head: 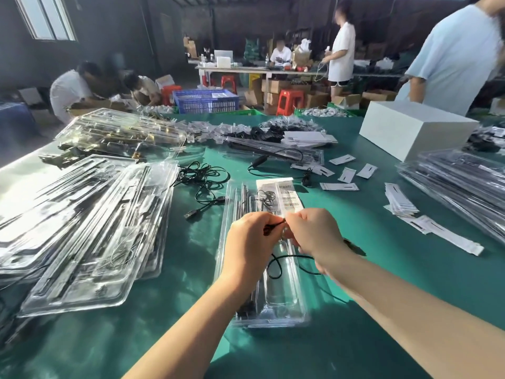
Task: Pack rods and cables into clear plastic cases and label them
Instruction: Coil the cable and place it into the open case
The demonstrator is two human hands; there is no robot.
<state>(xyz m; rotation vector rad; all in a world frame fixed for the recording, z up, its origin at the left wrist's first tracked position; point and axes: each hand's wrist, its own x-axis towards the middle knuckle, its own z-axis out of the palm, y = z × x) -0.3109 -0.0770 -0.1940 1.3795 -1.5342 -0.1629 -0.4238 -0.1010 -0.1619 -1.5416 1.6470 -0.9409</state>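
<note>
Nearest, bare green table [355, 337] runs from the front edge up under both forearms. The left hand [250, 242] and right hand [314, 236] meet above a clear plastic case [276, 299] lying lengthwise on the mat; each pinches a thin black cable [274, 265] between curled fingers, and its slack loops down into the case. Dark rods [244, 196] lie along the case's left channel, and a barcode label sheet [288, 196] rests over its far end. To the left, a stack of clear cases [90, 236] slopes close to the working case, leaving only a narrow green strip between. To the right, open mat reaches as far as scattered white label cards [404, 203] and another stack of packed cases [464, 187] at the right edge. Just beyond the case lie loose black cables [203, 177], with free mat around them. Farther off stand a white box [410, 129] and, past the table's far edge, a blue crate [206, 101].
</note>
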